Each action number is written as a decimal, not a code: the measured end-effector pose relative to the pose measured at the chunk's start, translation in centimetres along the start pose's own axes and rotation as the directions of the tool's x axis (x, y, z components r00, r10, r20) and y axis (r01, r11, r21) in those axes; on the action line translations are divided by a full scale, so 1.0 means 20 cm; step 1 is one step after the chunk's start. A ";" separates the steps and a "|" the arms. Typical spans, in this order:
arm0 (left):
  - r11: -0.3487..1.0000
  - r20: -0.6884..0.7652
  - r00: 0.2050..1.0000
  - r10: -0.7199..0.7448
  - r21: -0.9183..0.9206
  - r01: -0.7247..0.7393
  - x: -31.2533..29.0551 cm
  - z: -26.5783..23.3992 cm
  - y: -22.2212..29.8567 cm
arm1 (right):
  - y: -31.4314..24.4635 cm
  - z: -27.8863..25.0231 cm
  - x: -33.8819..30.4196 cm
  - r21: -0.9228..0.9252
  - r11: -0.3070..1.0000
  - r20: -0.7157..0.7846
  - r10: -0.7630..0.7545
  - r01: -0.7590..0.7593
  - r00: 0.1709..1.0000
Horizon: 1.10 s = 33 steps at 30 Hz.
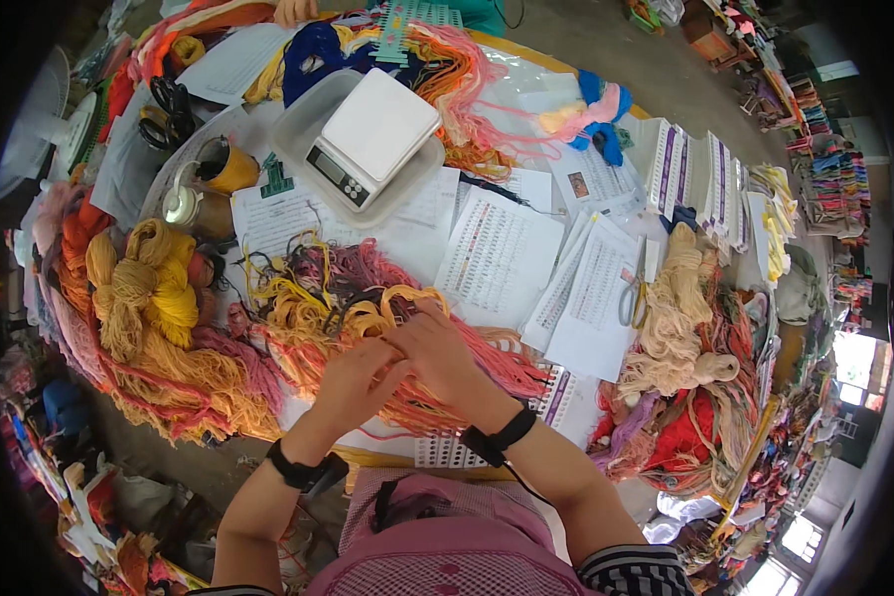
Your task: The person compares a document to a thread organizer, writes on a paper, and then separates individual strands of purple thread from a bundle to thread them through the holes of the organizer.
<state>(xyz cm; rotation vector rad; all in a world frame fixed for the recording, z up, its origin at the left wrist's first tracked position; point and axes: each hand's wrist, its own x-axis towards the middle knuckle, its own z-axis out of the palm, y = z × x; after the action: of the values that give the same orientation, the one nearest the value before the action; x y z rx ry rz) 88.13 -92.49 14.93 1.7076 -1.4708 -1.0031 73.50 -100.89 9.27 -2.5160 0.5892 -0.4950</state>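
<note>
Close together over the near middle of the table, my two hands meet above a heap of loose embroidery yarn [313, 318] in yellow, orange, pink and dark purple. My right hand [439, 358] is closed, its fingertips at a light orange loop of yarn [414, 296]. Just left of it and partly beneath it, my left hand [364, 381] has its fingers drawn together; what they pinch is hidden. Pink and orange strands [497, 363] trail out to the right behind my right hand. Both wrists wear black bands.
A white digital scale [382, 124] rests in a grey tray [298, 114] beyond my hands. Printed sheets [502, 256] and scissors [634, 301] lie to the right. Skeins pile up at left [139, 288] and right [680, 318]. Another person's hand [296, 10] shows at the far edge.
</note>
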 end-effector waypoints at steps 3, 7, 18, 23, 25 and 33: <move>0.992 -0.056 0.991 0.120 0.053 -0.117 0.14 0.02 -0.15 | 0.16 -0.01 -0.13 0.161 0.942 -0.015 0.300 -0.293 0.954; 0.985 -0.156 0.977 0.148 0.109 -0.132 0.34 0.11 -0.38 | 0.39 -0.08 -0.15 0.172 0.801 -0.071 0.591 -0.574 0.803; -0.026 0.170 0.816 -0.552 -0.982 0.187 0.69 0.01 -0.62 | 0.71 0.18 0.28 0.456 0.530 0.010 0.800 -0.714 0.600; 0.106 0.141 0.776 -0.614 -0.960 0.258 0.72 0.01 -0.62 | 0.73 0.22 0.33 0.264 0.514 0.111 0.824 -0.816 0.555; 0.169 0.109 0.759 -0.642 -0.946 0.278 0.72 0.00 -0.63 | 0.72 0.23 0.33 0.160 0.566 0.039 0.815 -0.808 0.579; 0.265 0.037 0.800 -0.600 -0.934 0.241 0.69 -0.06 -0.63 | 0.71 0.22 0.34 0.120 0.608 0.026 0.788 -0.785 0.615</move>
<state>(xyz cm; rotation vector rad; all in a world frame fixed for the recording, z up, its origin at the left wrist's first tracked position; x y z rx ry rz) 96.13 -104.23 2.91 1.2600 0.0039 -1.3567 76.79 -113.68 -0.43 -1.8495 1.5298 -0.2035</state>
